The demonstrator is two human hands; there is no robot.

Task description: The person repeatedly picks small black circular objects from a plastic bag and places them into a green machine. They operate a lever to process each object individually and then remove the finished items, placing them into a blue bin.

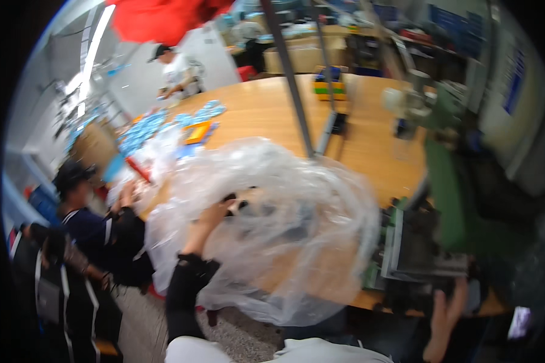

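A large clear plastic bag point(339, 290) lies spread over the near part of the wooden table, its mouth gaping. My left hand point(211, 219), in a black sleeve, reaches over the bag's opening with its fingers closed on a small black part point(229, 198). Motion blur hides the part's exact kind. Other dark bits show beside the fingertips. My right hand point(447, 311) is low on the right, thumb and fingers apart, at the near edge of a green and grey bench machine point(427, 242). Nothing shows in that hand.
A metal post point(293, 85) rises behind the bag. A yellow, green and blue box point(329, 88) stands farther back on the table point(254, 103). Blue packets point(142, 133) and an orange tray point(197, 132) lie at left. One person point(97, 230) sits at left; another point(178, 72) stands beyond.
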